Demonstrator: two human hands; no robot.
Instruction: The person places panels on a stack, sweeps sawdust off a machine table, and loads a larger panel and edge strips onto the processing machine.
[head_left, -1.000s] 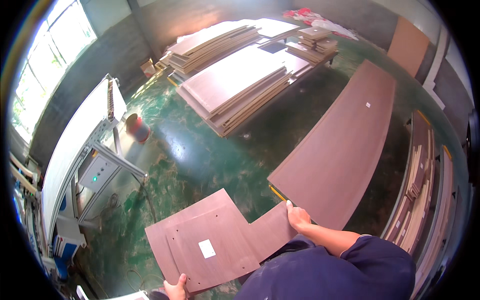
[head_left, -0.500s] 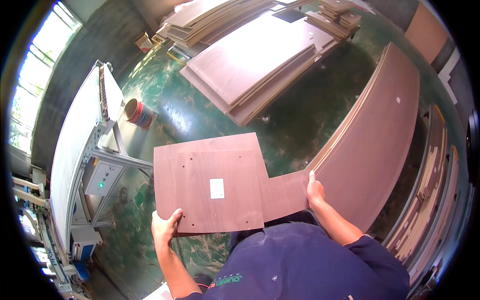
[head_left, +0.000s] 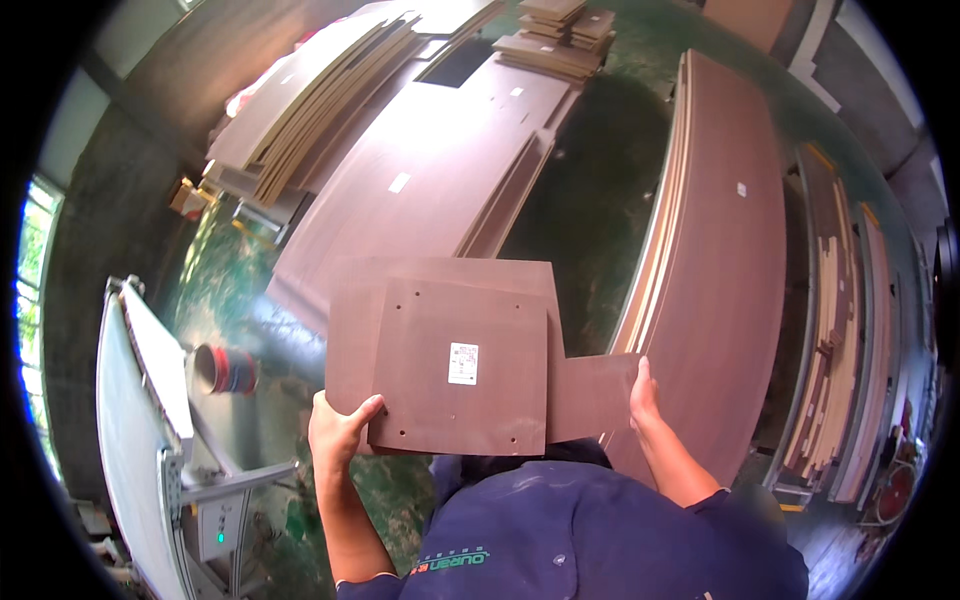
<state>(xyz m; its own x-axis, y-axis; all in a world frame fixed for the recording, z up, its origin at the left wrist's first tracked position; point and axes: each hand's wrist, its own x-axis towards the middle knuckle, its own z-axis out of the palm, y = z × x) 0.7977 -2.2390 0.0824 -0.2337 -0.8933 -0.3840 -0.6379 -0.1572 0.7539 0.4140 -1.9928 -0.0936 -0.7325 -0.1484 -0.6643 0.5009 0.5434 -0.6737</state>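
Observation:
An L-shaped brown wood panel is held out in front of my body, with a narrow arm reaching to the right. On top of it lies a smaller, squarish brown panel with holes near its corners and a white label. My left hand grips the lower left edges, thumb on top against the smaller panel. My right hand is closed round the right end of the L-shaped panel's narrow arm. The fingers beneath the panels are hidden.
Ahead lies a low stack of large brown boards, with small panels piled at its far end. Long boards stand to the right, beside a rack of strips. At left are a bucket and a metal-framed machine.
My view has turned left to right, so the board stack now sits more directly ahead and the bucket lower left. Both hands still hold the panels; the smaller one has shifted slightly on the larger.

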